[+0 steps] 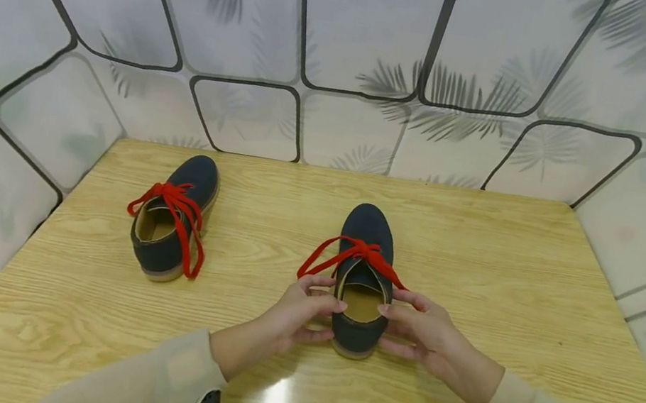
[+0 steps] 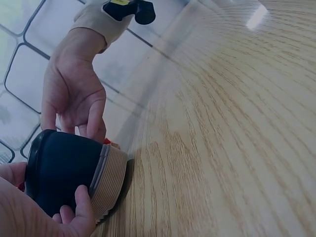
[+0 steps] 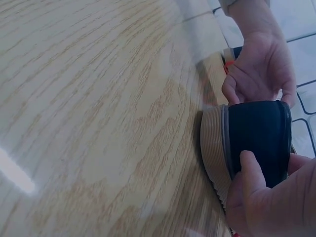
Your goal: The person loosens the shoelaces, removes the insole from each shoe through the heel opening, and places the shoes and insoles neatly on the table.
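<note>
A dark navy shoe [image 1: 369, 224] sits on the table in front of me, toe pointing away. Its red laces [image 1: 367, 252] are tied in a bow. My left hand [image 1: 296, 310] grips the left side near the heel, thumb over the opening's rim. On the opposite side my right hand [image 1: 434, 342] holds it the same way. In the left wrist view the shoe's heel [image 2: 64, 168] shows above a ribbed tan sole, with fingers on both sides. The right wrist view shows the heel [image 3: 256, 131] between the hands too.
A matching navy shoe [image 1: 160, 261] with a red lace bow stands to the left, toe angled away and slightly right. The wooden table [image 1: 542, 283] meets patterned fabric walls [image 1: 348, 130] at the back and sides. Dark devices are attached near both sleeves.
</note>
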Demonstrator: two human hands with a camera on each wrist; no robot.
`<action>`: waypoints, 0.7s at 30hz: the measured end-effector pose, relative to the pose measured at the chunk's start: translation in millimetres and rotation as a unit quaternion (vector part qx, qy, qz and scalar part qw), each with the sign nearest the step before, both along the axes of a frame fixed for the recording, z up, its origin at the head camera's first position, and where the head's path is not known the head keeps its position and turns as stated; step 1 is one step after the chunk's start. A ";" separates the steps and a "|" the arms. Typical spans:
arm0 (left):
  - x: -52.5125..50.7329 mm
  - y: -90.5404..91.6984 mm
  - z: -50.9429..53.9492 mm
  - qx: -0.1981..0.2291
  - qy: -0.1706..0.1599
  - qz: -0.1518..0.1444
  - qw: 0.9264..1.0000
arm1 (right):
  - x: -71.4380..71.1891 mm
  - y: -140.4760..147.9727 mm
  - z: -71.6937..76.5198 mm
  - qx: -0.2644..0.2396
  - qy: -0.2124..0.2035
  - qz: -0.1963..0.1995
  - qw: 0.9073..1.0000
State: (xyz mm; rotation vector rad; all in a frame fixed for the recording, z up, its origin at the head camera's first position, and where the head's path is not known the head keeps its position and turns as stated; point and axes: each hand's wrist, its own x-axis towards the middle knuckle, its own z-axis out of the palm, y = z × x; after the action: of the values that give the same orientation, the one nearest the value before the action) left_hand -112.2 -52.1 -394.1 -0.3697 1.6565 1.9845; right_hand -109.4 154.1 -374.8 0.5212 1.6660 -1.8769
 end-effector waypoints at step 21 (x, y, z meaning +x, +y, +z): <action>0.4 -1.4 3.5 0.016 -0.005 -0.006 1.000 | -3.1 25.7 10.1 0.009 -0.019 0.067 0.998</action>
State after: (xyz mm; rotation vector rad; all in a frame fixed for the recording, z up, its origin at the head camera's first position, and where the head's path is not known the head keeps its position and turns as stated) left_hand -111.8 -53.6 -390.7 -0.3569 1.6153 1.9940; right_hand -112.5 179.7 -364.7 0.4387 1.6523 -1.7463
